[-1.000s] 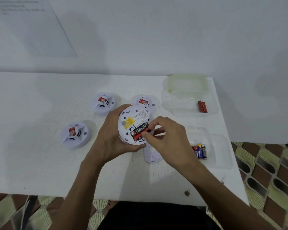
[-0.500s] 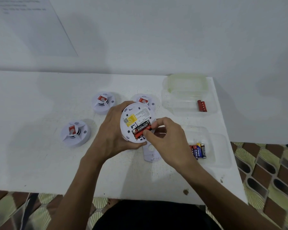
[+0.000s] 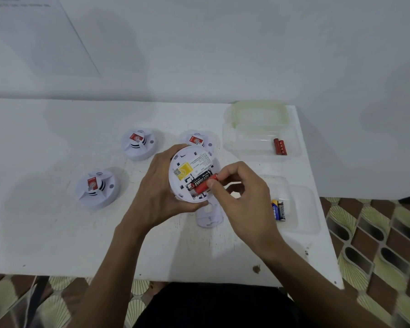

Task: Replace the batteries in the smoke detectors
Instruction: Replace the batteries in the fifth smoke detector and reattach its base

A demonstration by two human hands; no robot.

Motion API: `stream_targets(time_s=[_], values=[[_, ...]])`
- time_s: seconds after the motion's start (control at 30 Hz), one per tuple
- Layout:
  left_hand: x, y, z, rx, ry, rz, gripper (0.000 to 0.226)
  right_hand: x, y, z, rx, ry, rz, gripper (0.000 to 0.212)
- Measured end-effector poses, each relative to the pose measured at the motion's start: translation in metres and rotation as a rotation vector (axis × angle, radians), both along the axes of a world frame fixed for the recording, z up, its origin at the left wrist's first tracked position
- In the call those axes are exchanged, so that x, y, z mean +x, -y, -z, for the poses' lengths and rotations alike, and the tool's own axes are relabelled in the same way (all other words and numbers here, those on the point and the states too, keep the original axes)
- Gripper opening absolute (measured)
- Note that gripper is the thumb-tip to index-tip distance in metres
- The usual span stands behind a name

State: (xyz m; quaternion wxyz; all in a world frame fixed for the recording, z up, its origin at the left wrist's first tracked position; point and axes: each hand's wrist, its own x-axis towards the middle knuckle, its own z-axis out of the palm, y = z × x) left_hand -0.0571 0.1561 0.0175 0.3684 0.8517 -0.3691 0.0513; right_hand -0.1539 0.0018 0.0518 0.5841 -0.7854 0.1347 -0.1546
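Gripping an upturned smoke detector (image 3: pixel 189 171) in the left hand (image 3: pixel 156 192), over the white tabletop (image 3: pixel 45 233). Pinching a red battery (image 3: pixel 201 188) with the right hand (image 3: pixel 244 204), right beside a black battery (image 3: pixel 200 181) in the open compartment. Behind and to the left, on the tabletop: near detector (image 3: pixel 97 188), middle detector (image 3: pixel 139 144), rear detector (image 3: pixel 197 139). On the right: far tray (image 3: pixel 246 147) with red cells (image 3: pixel 280 146), near tray (image 3: pixel 303 209) with blue and black cells (image 3: pixel 279 210).
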Motion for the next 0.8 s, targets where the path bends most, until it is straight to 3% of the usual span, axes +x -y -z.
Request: stream_targets(time_s=[0.2,0.4,0.57,0.8], values=[[-0.005,0.01,-0.013,-0.105,-0.051,0.052,0.084,-0.009,0.05,-0.008,0.128,-0.07,0.02,0.01],[-0.006,0.014,-0.001,-0.069,-0.112,0.038,0.092,-0.018,0.098,0.016,-0.068,-0.323,-0.041,0.011],[-0.012,0.021,-0.007,-0.08,-0.118,0.072,0.082,-0.021,0.097,0.051,-0.281,-0.514,-0.106,0.006],[-0.017,0.019,-0.019,-0.077,-0.133,0.1,0.083,-0.017,0.096,0.058,-0.294,-0.543,-0.126,0.011]])
